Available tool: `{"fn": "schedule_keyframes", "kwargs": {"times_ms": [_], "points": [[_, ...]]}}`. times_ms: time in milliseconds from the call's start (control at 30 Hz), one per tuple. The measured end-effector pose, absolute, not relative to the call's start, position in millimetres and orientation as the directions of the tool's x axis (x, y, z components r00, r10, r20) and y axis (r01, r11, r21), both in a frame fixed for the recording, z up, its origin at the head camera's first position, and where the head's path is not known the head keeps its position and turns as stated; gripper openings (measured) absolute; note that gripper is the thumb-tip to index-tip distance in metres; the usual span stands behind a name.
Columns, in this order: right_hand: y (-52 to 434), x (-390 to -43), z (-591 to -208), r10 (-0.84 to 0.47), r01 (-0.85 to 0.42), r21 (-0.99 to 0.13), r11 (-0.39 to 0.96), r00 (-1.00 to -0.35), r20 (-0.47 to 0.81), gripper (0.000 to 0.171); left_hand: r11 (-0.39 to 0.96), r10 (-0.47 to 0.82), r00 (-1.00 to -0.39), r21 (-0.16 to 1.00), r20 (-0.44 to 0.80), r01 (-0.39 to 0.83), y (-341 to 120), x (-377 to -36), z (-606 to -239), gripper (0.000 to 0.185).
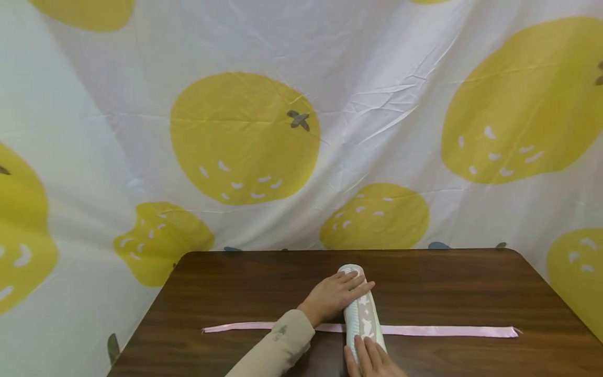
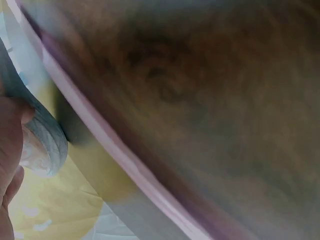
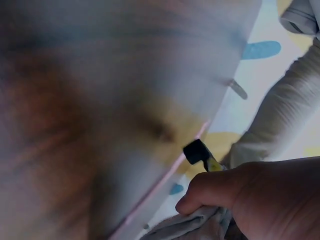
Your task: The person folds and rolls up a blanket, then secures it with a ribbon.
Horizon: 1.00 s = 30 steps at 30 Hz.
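A rolled-up white bundle (image 1: 364,314) with pale-blue ribbing and a grey band of white figures lies lengthwise on the table. Beneath its middle passes a flat pink ribbon (image 1: 447,331), stretched out to both sides. My left hand (image 1: 332,296) rests over the bundle's far end, fingers extended across the top. At the near end, my right hand (image 1: 372,361) presses with its fingers laid straight along the roll. The left wrist view shows the bundle's rounded end (image 2: 50,150) beside the fingers; in the right wrist view the hand (image 3: 250,195) covers most of it.
The dark wooden table (image 1: 245,293) ends at a straight back edge with rounded corners. Behind it and at both sides hangs a white curtain (image 1: 377,131) printed with yellow fruit. A small black piece (image 3: 197,151) shows near the right thumb.
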State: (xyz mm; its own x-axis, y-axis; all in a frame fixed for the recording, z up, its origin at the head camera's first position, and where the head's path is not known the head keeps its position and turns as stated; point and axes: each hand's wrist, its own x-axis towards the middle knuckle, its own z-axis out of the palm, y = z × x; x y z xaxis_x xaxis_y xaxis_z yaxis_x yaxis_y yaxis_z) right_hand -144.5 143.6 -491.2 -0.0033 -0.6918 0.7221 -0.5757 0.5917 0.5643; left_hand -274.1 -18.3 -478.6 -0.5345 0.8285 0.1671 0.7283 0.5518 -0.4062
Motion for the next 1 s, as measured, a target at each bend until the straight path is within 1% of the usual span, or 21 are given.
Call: {"fn": "schedule_keyframes", "kwargs": {"times_ms": [100,167,267,333,367,400,467,567,667,767,833,933,1000], "points": [[139.5,-150.0,-501.9,-0.671,-0.539,0.595,0.597,0.072,0.738,0.040,0.548,0.823,-0.549,-0.452,0.142,0.704,-16.9,-273.0,-481.1,0.060],[138.1,-151.9,-507.8,-0.661,-0.532,0.598,0.599,0.093,0.745,0.038,0.545,0.819,-0.559,-0.473,0.127,0.692,-15.9,-272.2,-481.6,0.066],[136.4,-150.5,-515.1,-0.644,-0.546,0.570,0.614,0.070,0.762,0.041,0.537,0.819,-0.563,-0.494,0.111,0.683,-14.9,-271.4,-482.3,0.073],[136.0,-148.8,-520.4,-0.645,-0.556,0.553,0.620,0.040,0.763,0.044,0.535,0.816,-0.570,-0.498,0.095,0.683,-14.1,-270.3,-482.7,0.077],[135.8,-148.9,-523.3,-0.642,-0.555,0.551,0.623,0.038,0.766,0.044,0.532,0.815,-0.573,-0.506,0.088,0.679,-13.8,-269.7,-482.9,0.078],[135.7,-149.7,-526.3,-0.640,-0.551,0.553,0.625,0.045,0.767,0.043,0.532,0.813,-0.576,-0.508,0.084,0.678,-13.6,-269.0,-482.8,0.078],[135.8,-151.4,-531.3,-0.642,-0.537,0.566,0.626,0.058,0.764,0.045,0.535,0.807,-0.586,-0.509,0.072,0.674,-13.1,-267.9,-483.3,0.079],[135.4,-155.3,-537.8,-0.637,-0.499,0.591,0.634,0.096,0.765,0.049,0.537,0.796,-0.603,-0.512,0.046,0.671,-12.5,-266.1,-483.7,0.084],[134.3,-158.1,-550.5,-0.616,-0.475,0.581,0.661,0.100,0.782,0.049,0.547,0.778,-0.629,-0.504,0.009,0.669,-12.0,-264.1,-484.6,0.093],[132.0,-164.3,-584.8,-0.554,-0.467,0.530,0.708,0.097,0.827,0.044,0.557,0.762,-0.647,-0.494,-0.016,0.668,-11.5,-262.0,-486.3,0.099],[130.3,-171.5,-617.3,-0.507,-0.468,0.492,0.734,0.105,0.856,0.041,0.562,0.755,-0.655,-0.490,-0.024,0.666,-11.4,-260.6,-486.9,0.097],[128.5,-182.0,-665.4,-0.461,-0.475,0.448,0.758,0.097,0.882,0.042,0.568,0.752,-0.659,-0.487,-0.023,0.664,-11.6,-259.1,-487.7,0.091],[128.4,-185.2,-680.2,-0.458,-0.486,0.436,0.758,0.081,0.885,0.043,0.568,0.751,-0.660,-0.489,-0.021,0.662,-11.7,-258.6,-488.1,0.088]]}}
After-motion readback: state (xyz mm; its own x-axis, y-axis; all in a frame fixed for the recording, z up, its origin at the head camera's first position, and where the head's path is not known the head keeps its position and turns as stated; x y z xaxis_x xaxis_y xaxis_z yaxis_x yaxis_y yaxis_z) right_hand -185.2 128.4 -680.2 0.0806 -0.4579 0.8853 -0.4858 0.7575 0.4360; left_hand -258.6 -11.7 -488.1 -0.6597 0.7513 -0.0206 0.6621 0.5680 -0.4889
